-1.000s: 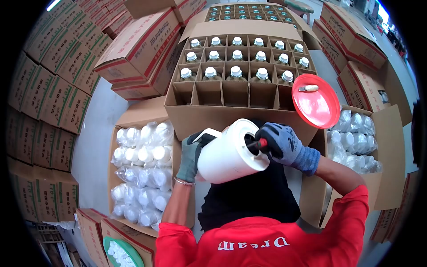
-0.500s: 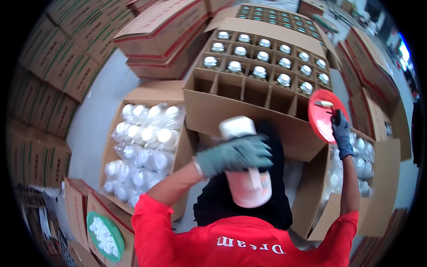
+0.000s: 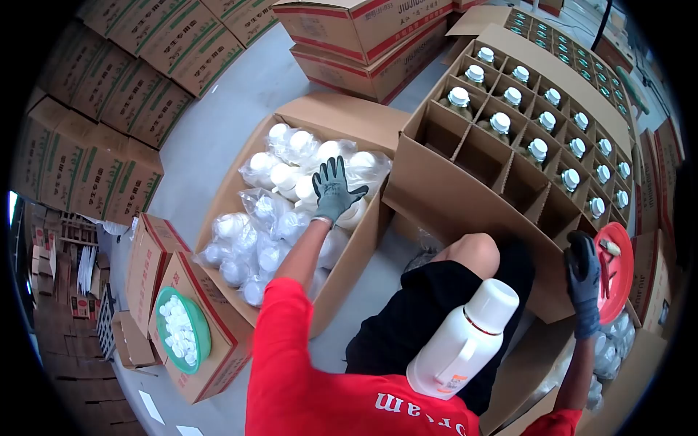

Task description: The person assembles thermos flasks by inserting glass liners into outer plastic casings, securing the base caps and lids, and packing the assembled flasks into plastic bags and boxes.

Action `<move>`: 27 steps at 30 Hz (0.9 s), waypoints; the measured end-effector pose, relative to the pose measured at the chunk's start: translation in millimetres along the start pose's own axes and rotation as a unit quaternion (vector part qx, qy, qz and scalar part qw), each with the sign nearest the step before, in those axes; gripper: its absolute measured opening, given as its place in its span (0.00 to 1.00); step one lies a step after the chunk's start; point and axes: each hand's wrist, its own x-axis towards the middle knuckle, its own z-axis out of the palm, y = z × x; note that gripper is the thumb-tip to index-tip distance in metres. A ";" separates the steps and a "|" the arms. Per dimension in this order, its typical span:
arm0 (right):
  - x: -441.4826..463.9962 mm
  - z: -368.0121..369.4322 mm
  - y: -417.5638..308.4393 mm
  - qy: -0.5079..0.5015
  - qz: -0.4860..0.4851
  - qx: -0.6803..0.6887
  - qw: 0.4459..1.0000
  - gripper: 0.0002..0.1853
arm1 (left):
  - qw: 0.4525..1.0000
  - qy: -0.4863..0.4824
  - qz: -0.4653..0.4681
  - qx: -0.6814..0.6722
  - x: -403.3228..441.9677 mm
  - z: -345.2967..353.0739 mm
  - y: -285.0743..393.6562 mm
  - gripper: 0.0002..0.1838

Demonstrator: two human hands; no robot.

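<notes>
Since the earlier frame, the left hand (image 3: pixel 332 190) has left the flask (image 3: pixel 458 349) and moved out over the left carton (image 3: pixel 345 116); the right hand (image 3: pixel 582 280) remains by the red dish (image 3: pixel 622 272). The one white flask now rests tilted on the person's lap, its cup end pointing away from the red shirt (image 3: pixel 291 349) and neither hand on it.

The left hand is spread wide, all five fingers apart, above the wrapped white parts (image 3: pixel 265 211); whether it touches them is hard to tell. These parts lie in rows in clear plastic, too overlapped for a sure count. The right hand bends at the dish's near edge, and I cannot tell whether it grips anything. Two tools lie in the dish: one pale-handled tool (image 3: pixel 609 248) and one red tool (image 3: pixel 605 276).

Ahead stands one divided box (image 3: pixel 465 200) with seventeen white-capped bottles (image 3: pixel 537 150), each in its own cell. Behind it, one more box (image 3: pixel 582 62) shows teal tops, too small to count. Two stacked boxes (image 3: pixel 363 33) stand beyond the left carton. One green bowl (image 3: pixel 203 330) of white bits (image 3: pixel 178 330) sits at lower left.
</notes>
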 end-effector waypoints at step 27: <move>169.2 63.8 -67.0 -0.171 0.093 0.872 0.449 0.17 | 0.604 -0.239 0.175 -0.740 -6.8 -133.5 177.4 0.40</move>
